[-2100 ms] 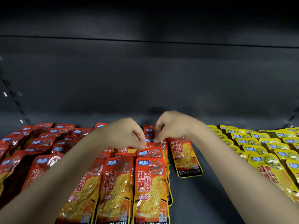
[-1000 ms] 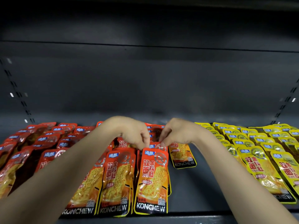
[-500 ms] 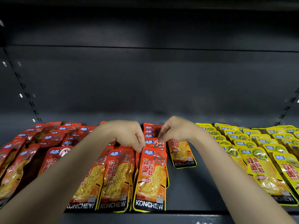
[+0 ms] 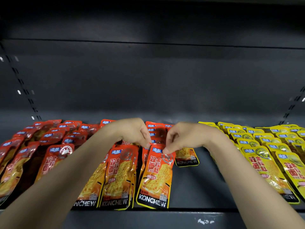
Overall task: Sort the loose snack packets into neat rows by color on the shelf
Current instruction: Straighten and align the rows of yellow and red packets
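Observation:
Both hands meet over the middle of a dark shelf (image 4: 194, 184). My left hand (image 4: 133, 132) and my right hand (image 4: 179, 138) each pinch a top corner of one orange snack packet (image 4: 156, 176), which lies at the front of a row of orange packets. More orange packets (image 4: 118, 177) lie in rows just to its left. Red packets (image 4: 54, 136) fill the left part of the shelf. Yellow packets (image 4: 264, 156) lie in rows on the right. One orange packet (image 4: 186, 157) sits alone, partly under my right hand.
The shelf's back wall (image 4: 148, 80) is dark metal with slotted uprights (image 4: 24, 90) at both sides. A bare strip of shelf runs between the orange and yellow rows. The shelf's front lip (image 4: 181, 219) crosses the bottom of the view.
Both hands stay at the top of the orange row. My fingertips have come down onto the front packet's top edge, and the view has tilted down, showing the shelf's front lip.

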`<state>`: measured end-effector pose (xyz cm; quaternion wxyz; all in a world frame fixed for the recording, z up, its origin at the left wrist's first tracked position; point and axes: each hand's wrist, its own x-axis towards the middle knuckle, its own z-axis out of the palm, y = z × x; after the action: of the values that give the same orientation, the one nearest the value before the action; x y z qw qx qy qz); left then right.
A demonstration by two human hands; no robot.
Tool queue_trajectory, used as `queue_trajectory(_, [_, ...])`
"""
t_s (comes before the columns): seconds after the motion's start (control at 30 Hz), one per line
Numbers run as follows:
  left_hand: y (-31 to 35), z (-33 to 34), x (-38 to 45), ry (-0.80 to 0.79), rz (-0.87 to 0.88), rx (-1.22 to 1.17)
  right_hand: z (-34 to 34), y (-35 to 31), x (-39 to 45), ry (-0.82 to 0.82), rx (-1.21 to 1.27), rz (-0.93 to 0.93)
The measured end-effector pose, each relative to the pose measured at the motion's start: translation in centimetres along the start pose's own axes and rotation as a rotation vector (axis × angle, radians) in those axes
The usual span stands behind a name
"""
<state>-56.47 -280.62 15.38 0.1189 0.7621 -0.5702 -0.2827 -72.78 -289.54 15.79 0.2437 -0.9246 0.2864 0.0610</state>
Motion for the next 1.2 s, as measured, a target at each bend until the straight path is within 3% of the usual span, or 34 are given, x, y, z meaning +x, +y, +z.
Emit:
queue_trajectory(0.17, [-0.5, 0.0, 0.2, 0.057, -0.010, -0.047, 0.3, 0.4, -0.4, -0.064, 0.092, 0.021])
queue_trajectory(0.33, [-0.2, 0.3, 0.7, 0.105, -0.017, -0.099, 0.5, 0.7, 0.0, -0.021, 0.298, -0.039])
queue_trajectory(1.2, [0.0, 0.3, 0.4, 0.118, 0.028, -0.099, 1.3, -0.3, -0.1, 0.057, 0.277, -0.004])
